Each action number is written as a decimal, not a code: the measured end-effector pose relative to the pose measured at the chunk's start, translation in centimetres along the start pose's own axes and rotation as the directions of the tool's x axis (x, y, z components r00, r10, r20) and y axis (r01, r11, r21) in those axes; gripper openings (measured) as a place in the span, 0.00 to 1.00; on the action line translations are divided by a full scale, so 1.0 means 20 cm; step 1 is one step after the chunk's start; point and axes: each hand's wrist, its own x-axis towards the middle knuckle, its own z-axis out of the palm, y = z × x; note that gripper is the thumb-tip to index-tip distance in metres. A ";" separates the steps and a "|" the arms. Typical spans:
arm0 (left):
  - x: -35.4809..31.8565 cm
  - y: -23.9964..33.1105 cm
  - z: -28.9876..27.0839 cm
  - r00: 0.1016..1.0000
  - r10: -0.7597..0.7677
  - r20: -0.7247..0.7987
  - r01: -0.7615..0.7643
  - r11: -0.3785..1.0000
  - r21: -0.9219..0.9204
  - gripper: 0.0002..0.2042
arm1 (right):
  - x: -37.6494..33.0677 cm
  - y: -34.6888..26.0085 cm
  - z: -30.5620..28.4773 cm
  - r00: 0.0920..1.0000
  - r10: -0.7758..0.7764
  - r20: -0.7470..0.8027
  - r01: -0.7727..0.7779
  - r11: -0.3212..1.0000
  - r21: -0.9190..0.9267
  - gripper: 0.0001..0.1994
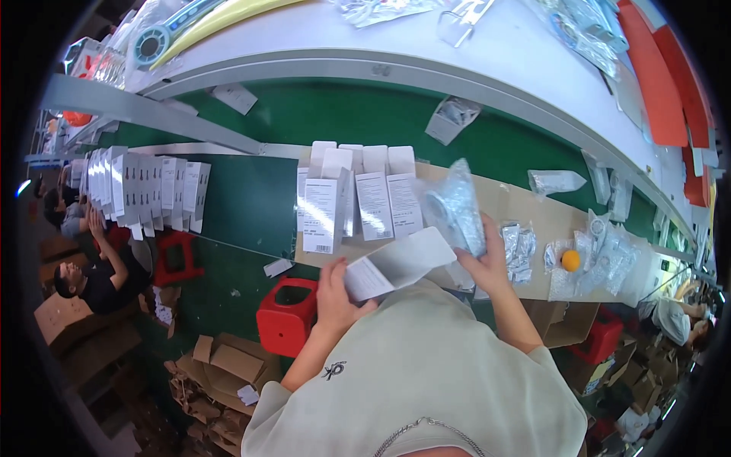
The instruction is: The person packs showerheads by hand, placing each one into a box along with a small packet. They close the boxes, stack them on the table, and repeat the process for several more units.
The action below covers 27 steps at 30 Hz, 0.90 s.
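Note:
In my left hand (340, 299) is a long white carton (367, 280), tilted, its near end gripped and its open end facing right. My right hand (487, 263) grips a clear bubble-wrap package (463, 207) just beyond that open end. The package stands upright, apart from the carton's inside, and what it wraps is not clear. Beyond my hands, several white printed cartons (322, 213) stand close together with their top flaps up.
Bubble-wrapped packages (605, 255), small silvery packets (518, 250) and an orange ball (570, 260) lie on the cardboard sheet at right. More white cartons (141, 186) stand at far left, near a person. A red stool (285, 320) is beside my left arm; a shelf (365, 65) spans the back.

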 end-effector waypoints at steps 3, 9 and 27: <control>0.08 0.09 -0.07 0.966 0.200 -0.161 -0.182 0.976 0.118 0.39 | -0.11 -0.13 -0.04 0.977 -0.123 -0.173 0.084 0.973 -0.216 0.26; 0.34 0.06 -0.05 0.951 0.279 -0.135 -0.230 0.927 0.297 0.44 | -0.20 -0.16 0.02 0.920 -0.233 -0.316 0.108 0.924 -0.368 0.26; 0.47 0.12 0.19 0.866 0.495 0.070 -0.499 0.845 0.191 0.39 | 0.03 0.06 0.01 0.879 -0.349 -0.324 0.241 0.913 -0.330 0.18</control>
